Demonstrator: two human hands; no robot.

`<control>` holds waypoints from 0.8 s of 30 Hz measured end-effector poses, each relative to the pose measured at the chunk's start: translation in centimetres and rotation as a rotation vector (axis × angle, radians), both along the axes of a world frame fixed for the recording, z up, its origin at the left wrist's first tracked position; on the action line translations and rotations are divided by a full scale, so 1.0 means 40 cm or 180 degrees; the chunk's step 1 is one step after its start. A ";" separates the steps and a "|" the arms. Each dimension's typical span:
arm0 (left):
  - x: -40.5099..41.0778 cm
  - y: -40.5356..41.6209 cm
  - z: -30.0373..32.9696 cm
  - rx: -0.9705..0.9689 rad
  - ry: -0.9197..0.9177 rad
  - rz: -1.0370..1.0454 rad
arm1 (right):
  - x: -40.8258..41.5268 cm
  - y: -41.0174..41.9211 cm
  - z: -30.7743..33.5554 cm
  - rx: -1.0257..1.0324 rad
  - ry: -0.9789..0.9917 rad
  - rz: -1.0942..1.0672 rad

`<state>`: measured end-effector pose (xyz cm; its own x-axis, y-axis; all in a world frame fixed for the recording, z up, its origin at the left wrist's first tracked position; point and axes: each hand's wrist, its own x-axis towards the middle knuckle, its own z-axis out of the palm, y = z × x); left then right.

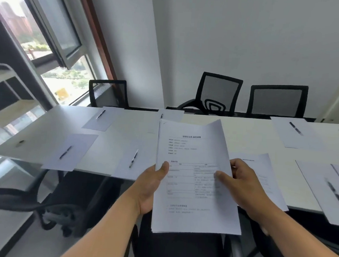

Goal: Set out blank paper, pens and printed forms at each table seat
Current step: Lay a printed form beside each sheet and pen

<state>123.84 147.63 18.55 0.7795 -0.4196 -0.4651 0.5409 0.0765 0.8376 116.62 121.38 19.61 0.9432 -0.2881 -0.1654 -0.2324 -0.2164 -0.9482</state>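
Observation:
I hold a stack of printed forms (193, 149) upright over the near edge of the white table (45, 132). My left hand (151, 186) grips the stack from below, thumb on its front. My right hand (242, 184) pinches the top sheet at its right edge. Another printed form (261, 173) lies on the table behind my right hand. Blank sheets, each with a black pen, lie at the seats: near left (70, 152), near middle (133, 159), far left (101, 114), far right (295, 129), near right (337, 195).
Black mesh chairs (219, 93) stand along the far side of the table. More chairs (21, 200) are pushed in on my side. A white shelf (0, 90) stands at the left by the open window.

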 end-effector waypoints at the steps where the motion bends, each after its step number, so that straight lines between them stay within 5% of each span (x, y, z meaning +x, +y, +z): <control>1: -0.017 0.007 0.016 -0.0013 -0.0032 0.0035 | -0.008 0.004 0.012 -0.0008 -0.0033 0.0042; 13: -0.216 0.122 0.161 -0.0041 -0.0330 0.0362 | -0.144 0.108 0.131 -0.0029 -0.0234 0.0361; 24: -0.062 0.382 0.169 -0.0032 -0.0369 0.0413 | 0.003 0.375 0.143 0.0005 -0.0255 0.0265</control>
